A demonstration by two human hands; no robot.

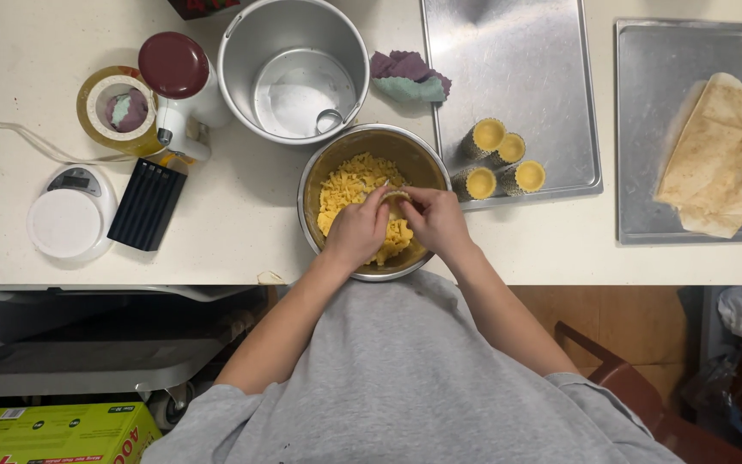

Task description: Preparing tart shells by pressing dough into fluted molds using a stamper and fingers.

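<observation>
Two hands met over the steel bowl (319, 172) of yellow crumbs (345, 185): left hand (359, 230) and right hand (436, 220) pinched a small cup (395, 197) between them. It looked light and crumbly, best held by its rim.

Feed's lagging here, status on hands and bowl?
Left hand and right hand together pinch a small mould. Over the metal bowl of yellow dough. Nothing blocking.
</observation>
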